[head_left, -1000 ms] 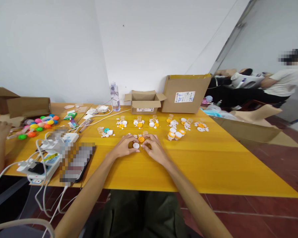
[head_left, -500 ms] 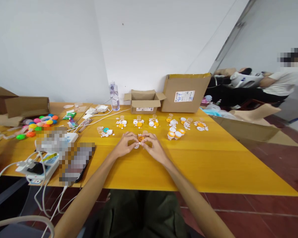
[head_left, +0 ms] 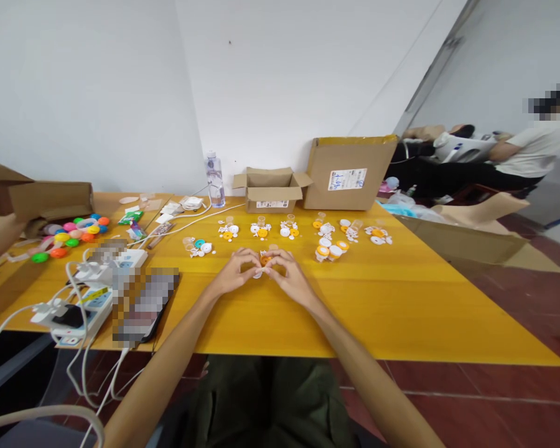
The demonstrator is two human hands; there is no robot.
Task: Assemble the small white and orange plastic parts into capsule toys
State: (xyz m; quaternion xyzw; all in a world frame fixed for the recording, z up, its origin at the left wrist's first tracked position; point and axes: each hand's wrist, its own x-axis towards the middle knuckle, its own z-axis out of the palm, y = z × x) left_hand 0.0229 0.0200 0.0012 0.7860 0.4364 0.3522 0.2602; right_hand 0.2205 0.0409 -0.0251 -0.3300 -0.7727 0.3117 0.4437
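My left hand (head_left: 236,271) and my right hand (head_left: 287,274) meet over the table, thumbs and fingertips pinched together on a small white plastic piece (head_left: 261,270). Its exact kind is too small to tell. Just behind the fingertips lies an orange round part (head_left: 266,261), partly hidden by my fingers. Right of my hands stands a cluster of orange-and-white round assemblies (head_left: 332,251). Beyond my hands, groups of small white parts, orange discs and clear cups (head_left: 261,221) are laid out in a row. A teal disc (head_left: 199,244) lies with white parts to the left.
Power strips (head_left: 91,305) with cables and a phone (head_left: 152,305) lie on the left. Colourful plastic balls (head_left: 74,233) sit near a cardboard box (head_left: 51,202). A water bottle (head_left: 215,180), an open small box (head_left: 273,193) and a large carton (head_left: 348,177) stand along the wall. Another person sits far right.
My hands stay in nearly the same place, still pinching the white piece. At the far left, another person's arm has reached in over the table toward the coloured balls.
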